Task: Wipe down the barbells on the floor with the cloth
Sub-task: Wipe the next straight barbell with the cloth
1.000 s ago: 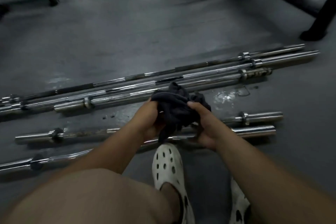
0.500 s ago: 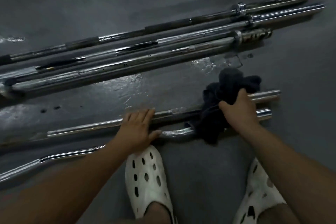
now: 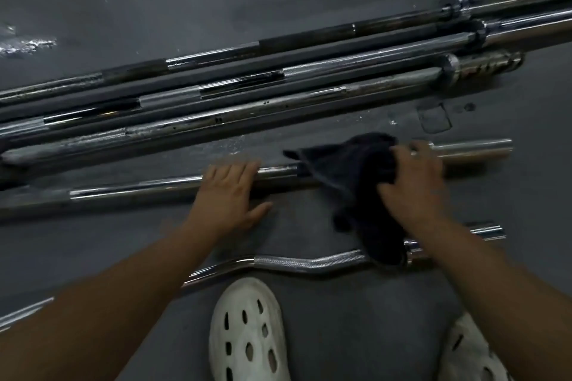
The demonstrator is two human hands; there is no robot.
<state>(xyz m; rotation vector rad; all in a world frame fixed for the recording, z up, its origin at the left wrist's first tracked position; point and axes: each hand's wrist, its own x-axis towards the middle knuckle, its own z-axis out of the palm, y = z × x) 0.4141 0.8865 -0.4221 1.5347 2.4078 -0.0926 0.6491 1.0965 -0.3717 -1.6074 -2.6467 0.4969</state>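
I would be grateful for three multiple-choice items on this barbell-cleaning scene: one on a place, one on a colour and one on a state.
1. Where does the left hand rest?
A. On the short straight bar, left of the cloth
B. On the wavy curl bar
C. On a white shoe

2. What colour is the cloth?
A. White
B. Red
C. Black

3. What is the right hand doing?
A. Lying flat on the floor
B. Gripping the cloth over the short straight bar
C. Hanging empty in the air

Answers:
1 A: its straight fingers lie across that bar.
2 C: it looks black against the shiny metal.
3 B: its fingers curl over the bunched cloth on the bar.
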